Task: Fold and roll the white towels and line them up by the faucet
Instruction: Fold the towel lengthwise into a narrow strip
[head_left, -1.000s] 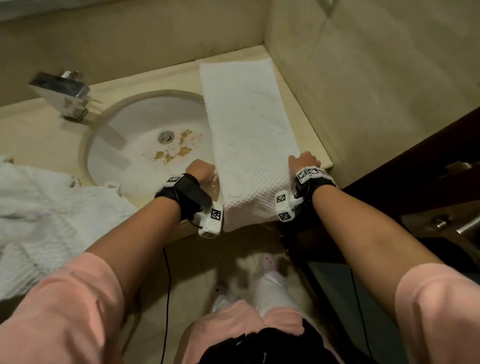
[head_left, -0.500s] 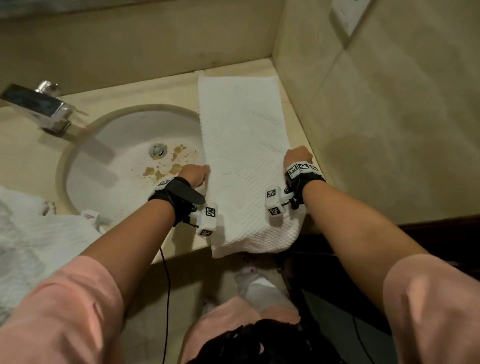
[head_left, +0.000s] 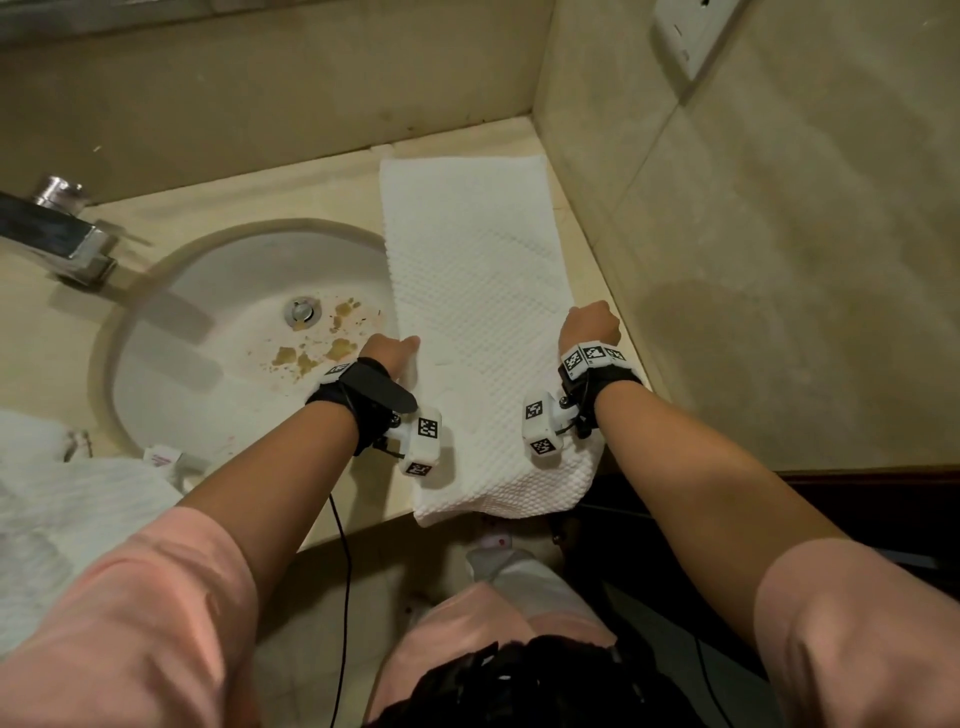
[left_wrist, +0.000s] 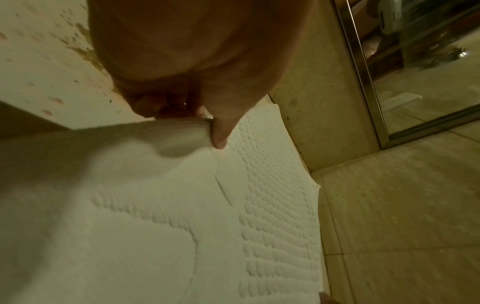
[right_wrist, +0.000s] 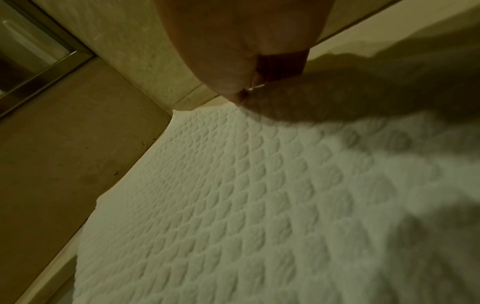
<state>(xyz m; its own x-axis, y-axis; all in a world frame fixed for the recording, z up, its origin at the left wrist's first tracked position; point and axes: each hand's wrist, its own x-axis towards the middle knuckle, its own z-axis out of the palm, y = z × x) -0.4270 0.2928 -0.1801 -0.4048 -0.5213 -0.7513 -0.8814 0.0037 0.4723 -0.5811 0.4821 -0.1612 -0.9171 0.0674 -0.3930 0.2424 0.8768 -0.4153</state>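
The folded white towel (head_left: 478, 332) lay as a long strip on the counter (head_left: 322, 187), running away from both hands toward the back corner, its near end drooping over the counter's front edge. The left hand (head_left: 389, 352) pinched the towel's left edge, thumb on top and fingers curled beneath; the right hand (head_left: 592, 325) was clamped on the right edge directly opposite.

This looked like the start of squaring or rolling. To do it well, both hands should probably move together at equal tension, keeping the edges parallel so the roll comes out even.

Just left of the left hand sat the stained sink (head_left: 249, 338); the towel's left edge overhung its rim and could sag in. Farther left stood the faucet (head_left: 57, 244), and nearer the body, a heap of more white towels (head_left: 67, 499). The wall (head_left: 779, 260) stood close beside the right hand, cramping it.
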